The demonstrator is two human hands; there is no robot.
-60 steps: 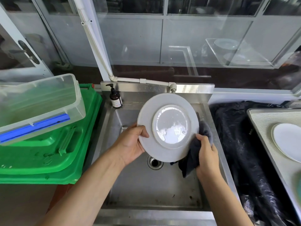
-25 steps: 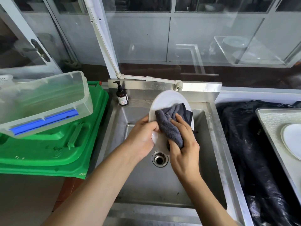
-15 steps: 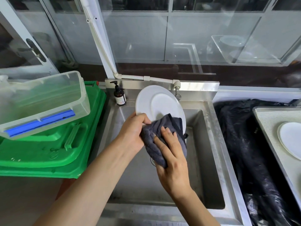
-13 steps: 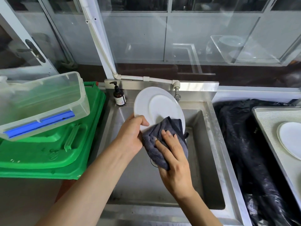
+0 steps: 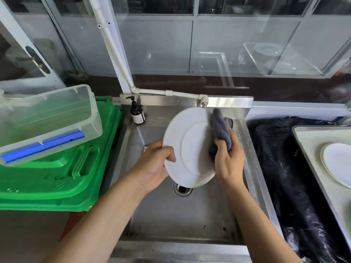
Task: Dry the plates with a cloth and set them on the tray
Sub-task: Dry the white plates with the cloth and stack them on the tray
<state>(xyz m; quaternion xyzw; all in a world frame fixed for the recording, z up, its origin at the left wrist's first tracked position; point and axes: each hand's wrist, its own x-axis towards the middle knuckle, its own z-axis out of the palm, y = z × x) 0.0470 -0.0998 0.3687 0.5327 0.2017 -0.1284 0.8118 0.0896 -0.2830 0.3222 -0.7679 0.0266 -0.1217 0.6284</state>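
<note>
- The steel sink (image 5: 182, 215) carries the work: the plate is held above its basin, over the drain (image 5: 182, 189), so drips fall into it. Better to keep the plate there until it is dry.
- The tray (image 5: 311, 141) sits at the right edge of the view, beyond a dark sheet (image 5: 281, 168), with another white plate (image 5: 338, 164) already on it; room beside that one looks like the place for this plate.
- The plate (image 5: 188, 147) is tilted on edge, its face towards the camera. Turning it by the rim would bring each unwiped arc under the cloth.
- The left hand (image 5: 153, 166) grips the plate's left rim, thumb on the face and fingers behind. A firm pinch is wise, since a wet glazed plate probably slips easily.
- The right hand (image 5: 228, 160) is closed round the cloth, pressing it against the plate's right rim.
- The grey cloth (image 5: 220, 130) is bunched, its top standing above the rim. Spreading it flatter would likely cover more surface per stroke; the back should be wiped too.
</note>
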